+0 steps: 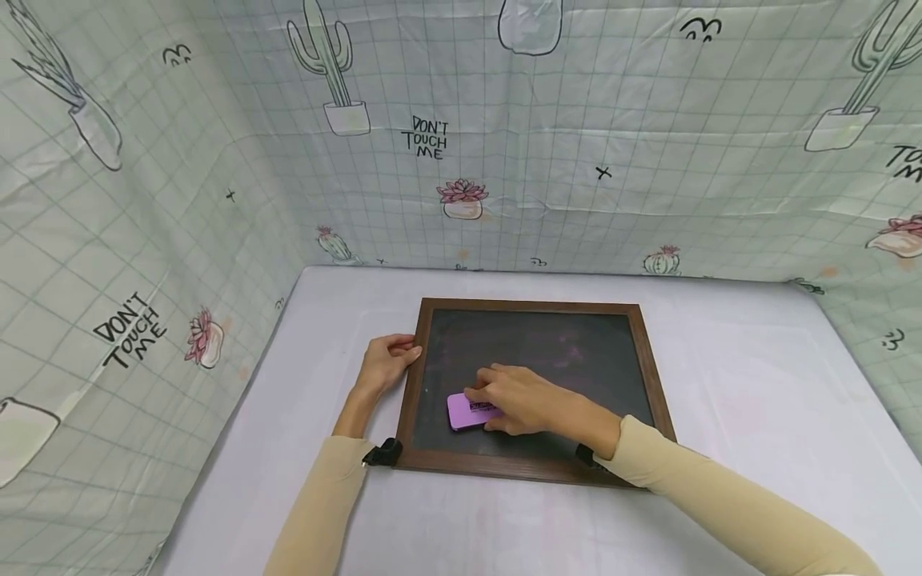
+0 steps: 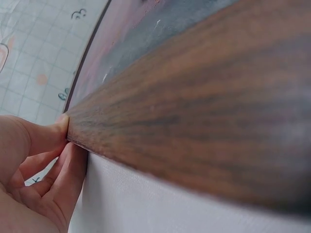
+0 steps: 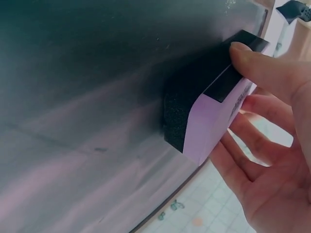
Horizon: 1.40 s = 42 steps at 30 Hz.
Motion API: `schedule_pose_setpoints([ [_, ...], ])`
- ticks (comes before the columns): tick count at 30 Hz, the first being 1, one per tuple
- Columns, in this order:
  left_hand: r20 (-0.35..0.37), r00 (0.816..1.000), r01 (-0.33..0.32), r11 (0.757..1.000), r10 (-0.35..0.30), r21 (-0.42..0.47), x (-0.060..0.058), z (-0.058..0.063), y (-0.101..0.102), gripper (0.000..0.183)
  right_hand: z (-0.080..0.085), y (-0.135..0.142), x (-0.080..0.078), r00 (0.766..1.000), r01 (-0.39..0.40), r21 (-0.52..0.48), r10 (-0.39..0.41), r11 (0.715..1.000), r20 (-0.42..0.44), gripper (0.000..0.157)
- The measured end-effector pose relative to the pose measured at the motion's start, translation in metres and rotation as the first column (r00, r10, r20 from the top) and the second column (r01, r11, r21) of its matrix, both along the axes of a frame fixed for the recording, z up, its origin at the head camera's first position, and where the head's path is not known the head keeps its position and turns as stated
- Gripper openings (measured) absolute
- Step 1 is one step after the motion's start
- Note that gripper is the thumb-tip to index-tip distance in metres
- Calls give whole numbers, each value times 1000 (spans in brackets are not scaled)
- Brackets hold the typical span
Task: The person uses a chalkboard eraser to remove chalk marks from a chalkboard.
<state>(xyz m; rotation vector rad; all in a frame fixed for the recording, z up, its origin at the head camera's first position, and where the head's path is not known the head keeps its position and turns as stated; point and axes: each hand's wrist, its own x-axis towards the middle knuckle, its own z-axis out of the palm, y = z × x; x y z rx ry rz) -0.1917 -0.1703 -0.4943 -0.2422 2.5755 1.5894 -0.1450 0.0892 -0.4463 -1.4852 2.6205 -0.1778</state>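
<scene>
A chalkboard (image 1: 504,336) with a brown wooden frame (image 1: 529,306) lies flat on the table. My left hand (image 1: 389,364) pinches the left side of that frame, thumb on top and fingers under the edge in the left wrist view. With my right hand (image 1: 529,400) I grip a purple eraser (image 1: 461,410) over the board's lower left part. In the right wrist view the eraser (image 3: 201,128) shows a dark felt face against the board, the thumb along one long side and the fingers along the other. Faint pink smears (image 1: 572,352) mark the dark surface.
A white cloth covers the table (image 1: 749,384) around the board. Behind and at both sides hangs a grid-patterned curtain (image 1: 533,136) printed with cacti and words. Black straps (image 1: 385,453) sit at the wrists, near the frame's lower edge.
</scene>
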Motion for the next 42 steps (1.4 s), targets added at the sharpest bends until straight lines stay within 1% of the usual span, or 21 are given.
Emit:
schedule_pose_setpoints([
  [6,-2,1000,5,1000,-5,7,1,0,0,33,0,15,2,1000,5,-20,-5,1000,-1,52],
  [12,4,1000,5,1000,-5,3,1,1,0,34,0,31,2,1000,18,-43,-17,999,22,51],
  [16,2,1000,-1,1000,1,-7,1,0,-1,34,-1,40,2,999,32,-43,-31,999,26,52],
  [26,-1,1000,9,1000,-9,-1,1,-1,-1,34,-5,67,4,997,71,-98,-66,993,48,53],
  [32,3,1000,-1,1000,1,-4,0,-3,-2,34,-8,75,4,994,79,-138,-68,987,85,53],
  [37,2,1000,-3,1000,3,-7,0,-2,-2,34,-10,79,3,993,77,-172,-60,982,101,55],
  [42,-4,1000,1,1000,-1,5,1,-1,-1,34,-9,86,3,996,77,-223,-65,972,61,56],
])
